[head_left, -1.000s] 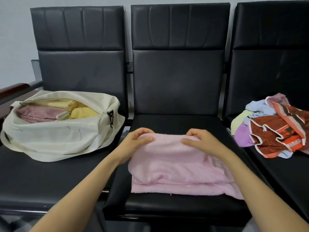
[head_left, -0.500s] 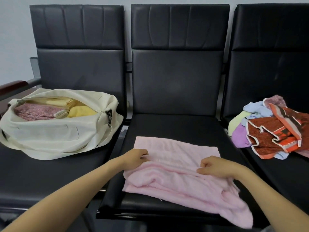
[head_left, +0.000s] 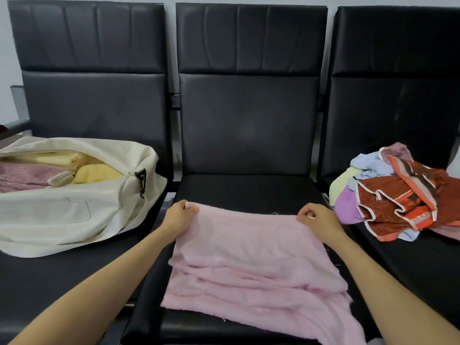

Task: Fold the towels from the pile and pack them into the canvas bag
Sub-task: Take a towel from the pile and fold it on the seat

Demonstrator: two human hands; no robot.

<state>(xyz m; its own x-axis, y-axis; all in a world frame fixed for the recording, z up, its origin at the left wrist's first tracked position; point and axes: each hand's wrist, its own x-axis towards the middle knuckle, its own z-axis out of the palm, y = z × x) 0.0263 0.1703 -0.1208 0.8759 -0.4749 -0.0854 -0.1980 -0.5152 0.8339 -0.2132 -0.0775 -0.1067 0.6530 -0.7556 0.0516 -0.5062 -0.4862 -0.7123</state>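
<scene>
pink towel lies on the middle seat. its far edge is raised and stretched between both hands. the near part sits in loose layered folds, and one corner trails over the seat's front edge at lower right.

we judge this the folding step for this towel: edge held taut, fold not yet set. the next move, as we read it, is to carry the held edge over the near layers, match corners, press flat, then halve again to suit the bag's mouth. the slack near layers may bunch and want smoothing first.

left hand: fingers curled, pinching the towel's far left corner. right hand: curled likewise, pinching the far right corner. neither touches anything else.

canvas bag is on the left seat, mouth open, with yellow and pink-flecked towels already inside. pile of unfolded towels is on the right seat, well apart from the bag. several remain, so we put the task about midway.
</scene>
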